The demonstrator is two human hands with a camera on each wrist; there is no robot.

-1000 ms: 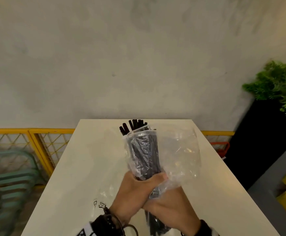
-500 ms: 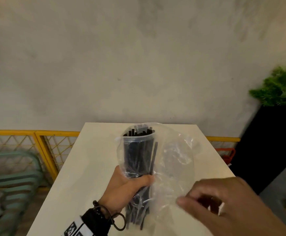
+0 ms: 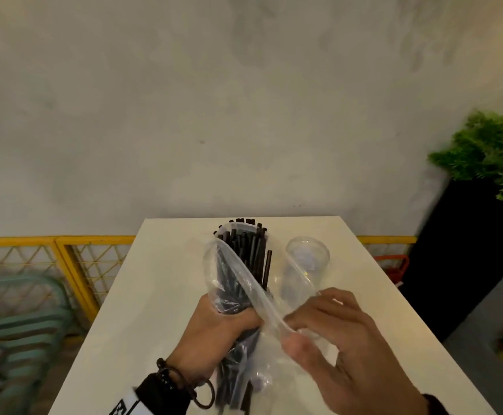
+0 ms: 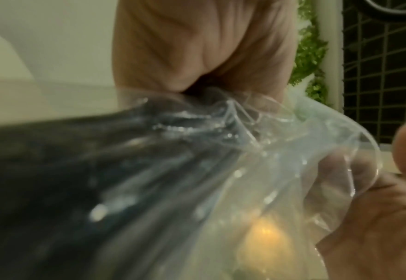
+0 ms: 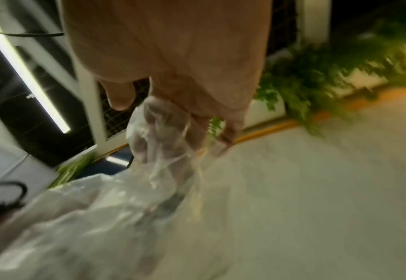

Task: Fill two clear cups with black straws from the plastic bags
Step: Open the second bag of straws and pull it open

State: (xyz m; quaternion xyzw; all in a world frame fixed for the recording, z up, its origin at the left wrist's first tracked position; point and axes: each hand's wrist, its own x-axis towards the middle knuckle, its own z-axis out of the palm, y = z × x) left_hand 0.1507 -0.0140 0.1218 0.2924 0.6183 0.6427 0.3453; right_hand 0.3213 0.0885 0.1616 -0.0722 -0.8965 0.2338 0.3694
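Observation:
My left hand [image 3: 232,322] grips a thick bundle of black straws [image 3: 244,259] through a clear plastic bag [image 3: 232,283], held upright over the white table [image 3: 160,295]. A clear round rim circles the straw tops; I cannot tell whether it is a cup or the bag's mouth. My right hand [image 3: 292,330] pinches the bag's stretched edge and draws it down to the right. An empty clear cup [image 3: 307,259] stands on the table right of the bundle. In the left wrist view the straws [image 4: 77,189] show dark and blurred inside the bag [image 4: 293,151]. In the right wrist view my fingers [image 5: 197,121] pinch the crumpled film [image 5: 158,136].
A grey wall rises behind the table's far edge. A yellow mesh railing [image 3: 73,259] runs to the left, with a teal chair [image 3: 19,319] below it. A black planter [image 3: 468,250] with a green plant [image 3: 489,151] stands at the right.
My right hand let go of the bundle, swung out to the right, then came back and took the bag's edge. The empty cup now shows beside the bundle.

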